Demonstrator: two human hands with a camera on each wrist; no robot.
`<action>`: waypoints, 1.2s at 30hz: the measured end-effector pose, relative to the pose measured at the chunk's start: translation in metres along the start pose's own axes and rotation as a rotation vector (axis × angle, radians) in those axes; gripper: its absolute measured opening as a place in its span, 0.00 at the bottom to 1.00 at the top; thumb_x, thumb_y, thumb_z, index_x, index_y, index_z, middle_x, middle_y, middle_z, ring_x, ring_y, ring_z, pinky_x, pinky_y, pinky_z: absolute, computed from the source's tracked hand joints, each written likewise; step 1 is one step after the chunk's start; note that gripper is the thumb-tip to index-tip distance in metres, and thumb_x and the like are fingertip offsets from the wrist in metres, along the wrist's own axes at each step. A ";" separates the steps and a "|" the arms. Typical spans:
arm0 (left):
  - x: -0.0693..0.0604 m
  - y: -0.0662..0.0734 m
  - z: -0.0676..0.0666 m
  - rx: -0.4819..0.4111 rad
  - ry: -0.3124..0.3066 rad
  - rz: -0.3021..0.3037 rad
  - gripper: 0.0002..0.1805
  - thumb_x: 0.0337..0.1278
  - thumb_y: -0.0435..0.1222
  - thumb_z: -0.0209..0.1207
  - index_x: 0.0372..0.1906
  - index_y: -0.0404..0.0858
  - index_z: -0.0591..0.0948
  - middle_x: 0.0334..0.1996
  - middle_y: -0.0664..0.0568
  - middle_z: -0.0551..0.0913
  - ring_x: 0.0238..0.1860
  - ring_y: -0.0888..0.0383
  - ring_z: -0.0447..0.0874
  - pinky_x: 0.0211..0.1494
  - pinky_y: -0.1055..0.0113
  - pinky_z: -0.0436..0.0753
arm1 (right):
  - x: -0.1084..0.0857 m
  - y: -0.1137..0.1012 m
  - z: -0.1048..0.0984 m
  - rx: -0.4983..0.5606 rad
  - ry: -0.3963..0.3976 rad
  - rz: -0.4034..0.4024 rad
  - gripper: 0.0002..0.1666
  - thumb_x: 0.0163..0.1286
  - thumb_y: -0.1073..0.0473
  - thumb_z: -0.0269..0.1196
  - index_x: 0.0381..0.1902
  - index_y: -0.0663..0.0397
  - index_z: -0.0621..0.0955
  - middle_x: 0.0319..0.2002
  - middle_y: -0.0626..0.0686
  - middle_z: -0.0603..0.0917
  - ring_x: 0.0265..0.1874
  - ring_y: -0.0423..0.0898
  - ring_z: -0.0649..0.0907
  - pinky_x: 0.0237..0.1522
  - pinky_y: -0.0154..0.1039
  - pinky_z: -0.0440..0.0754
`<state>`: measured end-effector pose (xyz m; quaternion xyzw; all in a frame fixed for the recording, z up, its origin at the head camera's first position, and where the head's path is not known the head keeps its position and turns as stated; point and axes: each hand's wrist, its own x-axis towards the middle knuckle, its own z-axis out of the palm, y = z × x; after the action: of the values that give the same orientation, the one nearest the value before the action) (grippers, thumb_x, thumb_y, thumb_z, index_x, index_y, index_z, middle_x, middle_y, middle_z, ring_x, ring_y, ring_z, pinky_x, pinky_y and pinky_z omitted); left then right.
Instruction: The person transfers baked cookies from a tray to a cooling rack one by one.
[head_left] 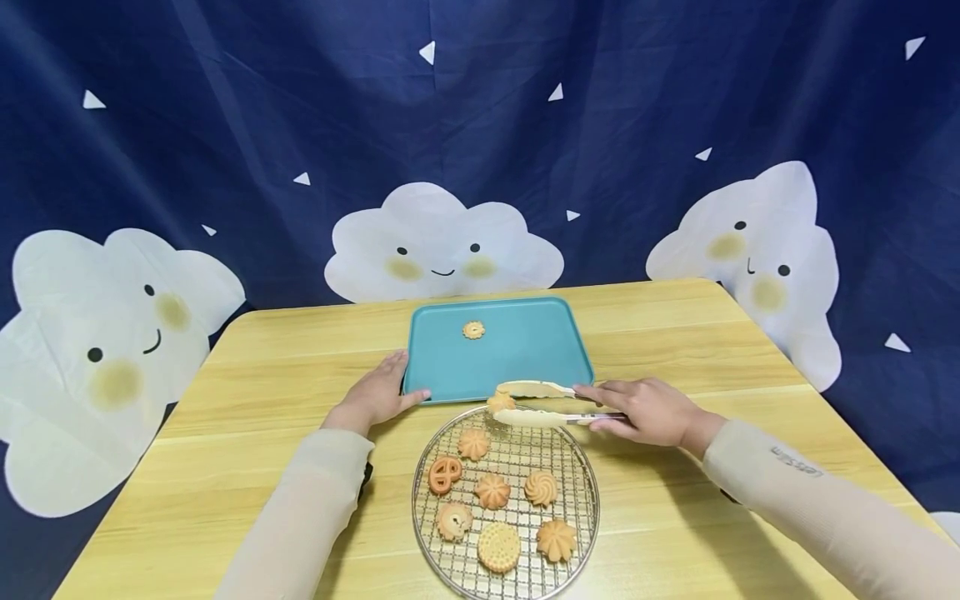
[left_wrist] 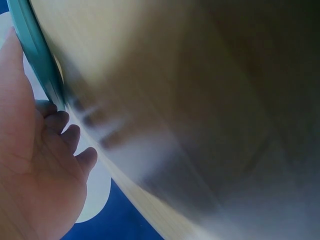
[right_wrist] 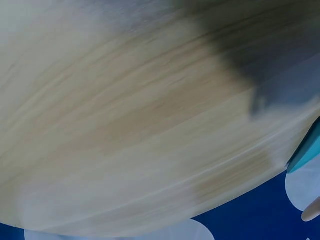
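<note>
My right hand (head_left: 660,410) holds a pair of food tongs (head_left: 540,417) by the handles. Between the tongs' pale tips is a cookie (head_left: 501,402), above the far rim of a round wire cooling rack (head_left: 517,458). Several cookies of different shapes lie on the rack, among them a pretzel-shaped cookie (head_left: 445,474) and a round yellow cookie (head_left: 498,547). A teal tray (head_left: 510,350) stands behind it, bearing one flower-shaped cookie (head_left: 473,330). My left hand (head_left: 378,392) grips the tray's near left corner, thumb at the front rim and fingers along the side.
Everything stands on a wood-grain table (head_left: 247,400) with rounded far corners. Behind it hangs a dark blue curtain (head_left: 495,125) with smiling clouds and white triangles. The right wrist view shows mostly tabletop, with the tray's edge (right_wrist: 307,145) at the right.
</note>
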<state>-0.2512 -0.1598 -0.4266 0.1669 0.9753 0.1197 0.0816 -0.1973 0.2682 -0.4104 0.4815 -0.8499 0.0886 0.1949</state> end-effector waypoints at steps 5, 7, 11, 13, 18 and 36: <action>0.000 0.000 -0.001 0.002 0.002 0.005 0.51 0.63 0.61 0.50 0.72 0.26 0.48 0.73 0.35 0.49 0.72 0.41 0.46 0.73 0.50 0.51 | -0.003 0.001 -0.004 0.006 0.000 -0.062 0.31 0.70 0.39 0.54 0.60 0.55 0.77 0.40 0.52 0.85 0.24 0.44 0.84 0.26 0.40 0.83; 0.000 0.000 -0.001 -0.001 0.002 0.005 0.51 0.63 0.61 0.50 0.72 0.26 0.48 0.73 0.35 0.49 0.72 0.41 0.46 0.73 0.50 0.51 | -0.005 0.001 -0.005 -0.002 -0.003 -0.090 0.32 0.70 0.38 0.55 0.59 0.55 0.78 0.39 0.51 0.85 0.22 0.42 0.83 0.24 0.38 0.82; 0.001 0.001 -0.001 -0.003 0.004 0.008 0.51 0.63 0.60 0.50 0.72 0.25 0.48 0.73 0.35 0.49 0.72 0.40 0.46 0.73 0.50 0.51 | -0.007 0.002 -0.008 -0.026 -0.010 -0.140 0.32 0.70 0.37 0.53 0.59 0.56 0.78 0.39 0.50 0.85 0.22 0.43 0.83 0.23 0.36 0.82; 0.001 0.000 -0.001 0.000 0.006 0.009 0.51 0.63 0.60 0.50 0.72 0.25 0.48 0.72 0.35 0.49 0.72 0.40 0.46 0.73 0.50 0.51 | -0.007 0.002 -0.008 -0.035 -0.010 -0.165 0.33 0.71 0.37 0.52 0.59 0.56 0.78 0.38 0.50 0.85 0.23 0.42 0.83 0.22 0.35 0.81; 0.000 0.000 -0.001 0.004 0.008 0.007 0.51 0.63 0.60 0.50 0.72 0.25 0.48 0.72 0.35 0.49 0.72 0.41 0.46 0.73 0.51 0.51 | -0.006 0.000 -0.009 -0.041 -0.016 -0.216 0.32 0.71 0.38 0.52 0.59 0.56 0.77 0.37 0.50 0.85 0.25 0.42 0.84 0.24 0.34 0.82; 0.000 0.000 0.000 -0.002 -0.006 -0.002 0.51 0.63 0.61 0.49 0.73 0.26 0.47 0.73 0.36 0.48 0.72 0.41 0.45 0.73 0.50 0.50 | -0.002 -0.002 -0.009 -0.052 -0.080 -0.249 0.33 0.69 0.37 0.55 0.62 0.53 0.76 0.38 0.49 0.85 0.27 0.41 0.84 0.24 0.33 0.82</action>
<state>-0.2514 -0.1600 -0.4268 0.1663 0.9751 0.1200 0.0846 -0.1925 0.2718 -0.4034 0.5810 -0.7928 0.0221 0.1827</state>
